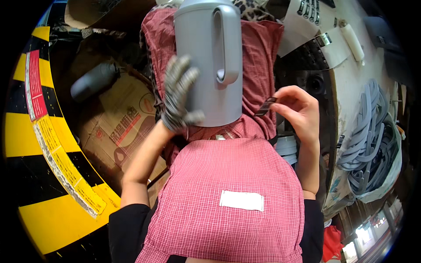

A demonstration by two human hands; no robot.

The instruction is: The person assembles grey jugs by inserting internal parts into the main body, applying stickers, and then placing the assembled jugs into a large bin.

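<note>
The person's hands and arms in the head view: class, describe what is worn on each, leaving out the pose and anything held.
The left hand wears a grey knitted work glove with a speckled, worn look that ends at the wrist. The right hand is bare, with no glove. Both forearms are uncovered, and black sleeves begin near the elbows. No watch shows.
</note>
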